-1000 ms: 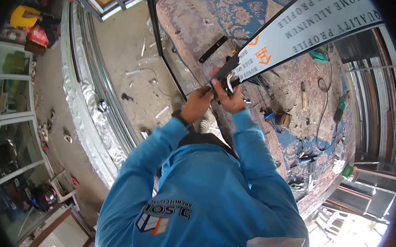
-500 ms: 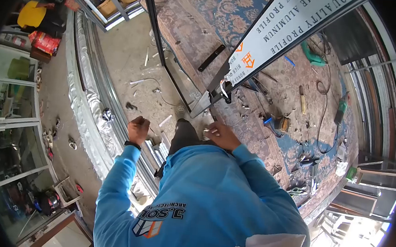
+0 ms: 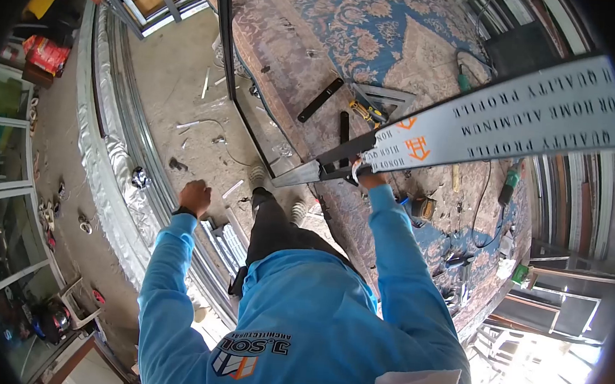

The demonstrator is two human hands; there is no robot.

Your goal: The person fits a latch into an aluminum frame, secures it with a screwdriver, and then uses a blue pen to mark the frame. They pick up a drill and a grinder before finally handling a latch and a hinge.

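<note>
My right hand [image 3: 370, 179] is at the lower edge of a long aluminium profile [image 3: 497, 127], beside a torn piece of its printed protective film [image 3: 357, 168]. The profile partly covers the fingers, so their grip cannot be made out. The profile meets a thin black bar [image 3: 225, 51] at a corner piece [image 3: 298, 175] over the floor. On the other side, my left hand [image 3: 194, 198] hangs with curled fingers above bundled metal profiles [image 3: 229, 243], touching nothing visible.
A carpet-covered work surface [image 3: 291, 19] carries a black flat bar [image 3: 320, 100], a yellow-handled screwdriver [image 3: 363, 112], a metal square [image 3: 396, 98] and a green corded power tool [image 3: 510, 183]. Long wrapped profiles [image 3: 121, 150] lie along the floor at left. Glass-fronted frames [image 3: 4, 149] stand farther left.
My right hand has moved forward to the profile's edge. The profile has swung clockwise in view, revealing the screwdriver and metal square. My left hand remains curled, slightly farther left in view.
</note>
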